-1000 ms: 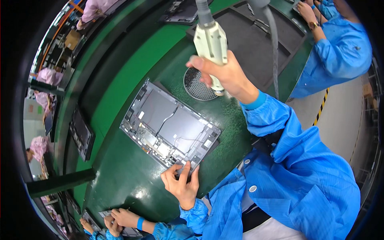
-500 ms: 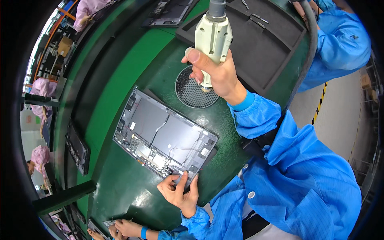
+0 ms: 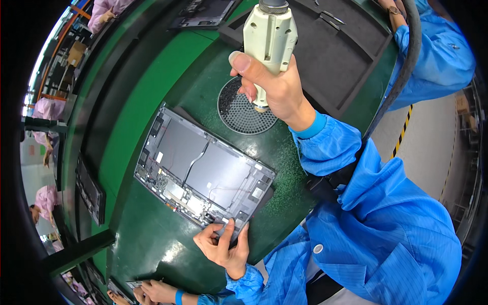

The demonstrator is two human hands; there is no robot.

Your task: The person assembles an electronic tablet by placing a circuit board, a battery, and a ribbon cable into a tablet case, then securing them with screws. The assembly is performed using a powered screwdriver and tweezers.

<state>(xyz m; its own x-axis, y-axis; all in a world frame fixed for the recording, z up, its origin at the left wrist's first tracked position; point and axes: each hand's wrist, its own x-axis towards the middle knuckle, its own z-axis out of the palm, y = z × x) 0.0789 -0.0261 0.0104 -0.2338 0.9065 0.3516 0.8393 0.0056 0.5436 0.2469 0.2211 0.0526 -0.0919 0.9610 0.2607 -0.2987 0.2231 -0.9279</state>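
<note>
My right hand (image 3: 282, 91) is wrapped round a cream electric screwdriver (image 3: 269, 43), its tip end pointing down over a round perforated tray (image 3: 246, 114) with small dark screws heaped on one side. To the left and nearer me, an opened laptop base (image 3: 208, 170) lies on the green table, turned at an angle. Its circuit board, cables and bare inner shell are exposed. My left hand (image 3: 223, 249) grips the laptop base by its near corner, fingertips on the upper side. The screwdriver is well apart from the laptop.
A black foam tray (image 3: 330, 61) with tweezers (image 3: 333, 19) lies beyond the screw tray. On the green line at left are more laptop parts (image 3: 90, 188). Co-workers' hands (image 3: 152, 292) are at lower left; a blue-sleeved person (image 3: 432, 56) and thick cable (image 3: 406, 66) are at right.
The view has shifted slightly, so the laptop base sits a little further left. The right hand still holds the screwdriver over the screw tray; the left keeps its place on the laptop corner.
</note>
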